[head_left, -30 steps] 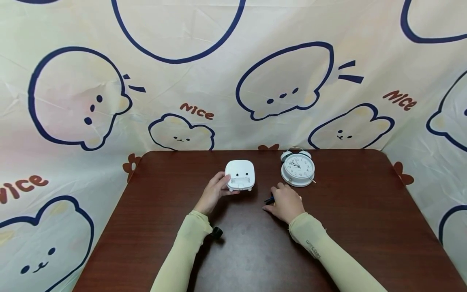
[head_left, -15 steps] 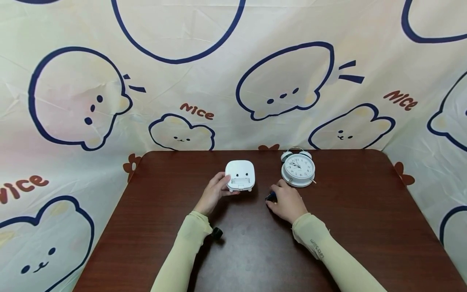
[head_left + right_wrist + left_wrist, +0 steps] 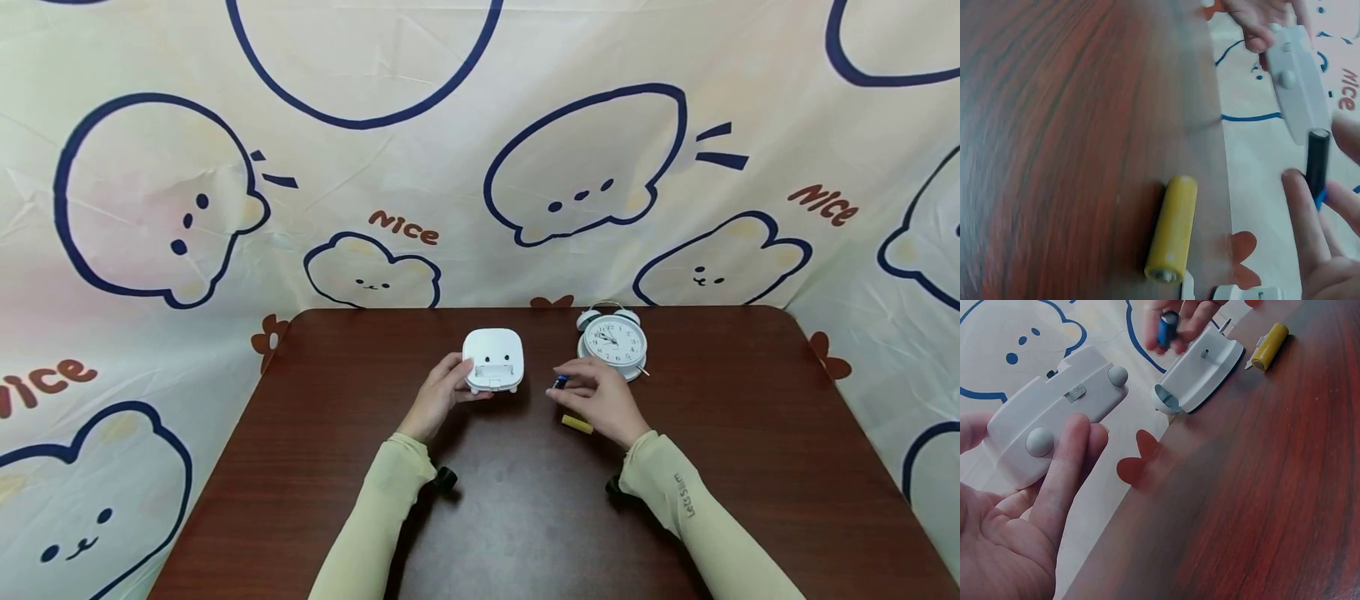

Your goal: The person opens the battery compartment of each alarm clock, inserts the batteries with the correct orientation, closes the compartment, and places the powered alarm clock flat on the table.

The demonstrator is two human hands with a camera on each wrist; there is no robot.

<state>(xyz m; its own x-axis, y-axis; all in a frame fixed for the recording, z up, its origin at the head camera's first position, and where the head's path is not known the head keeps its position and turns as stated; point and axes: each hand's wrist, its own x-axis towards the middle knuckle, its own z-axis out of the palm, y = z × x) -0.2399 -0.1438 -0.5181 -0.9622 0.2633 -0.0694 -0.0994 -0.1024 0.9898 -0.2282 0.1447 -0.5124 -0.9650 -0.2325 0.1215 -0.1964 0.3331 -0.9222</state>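
The left hand (image 3: pixel 441 396) grasps a white rounded device (image 3: pixel 492 360), its thumb on the near-left edge of the front and its other fingers reaching beneath. In the left wrist view, extended fingers lie against the underside, between two round feet. That hand points toward 1 or 2 o'clock, its forearm coming in from 7 o'clock in a pale green sleeve (image 3: pixel 375 517).

The right hand (image 3: pixel 603 404) pinches a black-and-blue battery (image 3: pixel 561 382) at its fingertips, above the table; the hand points toward 10 o'clock, its forearm coming in from 5 o'clock.

With 12 o'clock as the far side, the white device sits in the left grasp near the far half's middle, raised off the table, showing two dark dots and a recess along its lower front. The pinched battery is near it, between 3 and 4 o'clock, not touching it. A yellow battery (image 3: pixel 577 424) lies on the table at 4 o'clock from the device, just beside the right hand.

At 3 o'clock from the device stands a white twin-bell alarm clock (image 3: pixel 615 342); the right hand overlaps its lower edge in the head view, and whether they touch cannot be told. All this is over a dark reddish-brown table (image 3: pixel 510 533), backed by a pale cloth (image 3: pixel 367 67) printed with blue-outlined bears.
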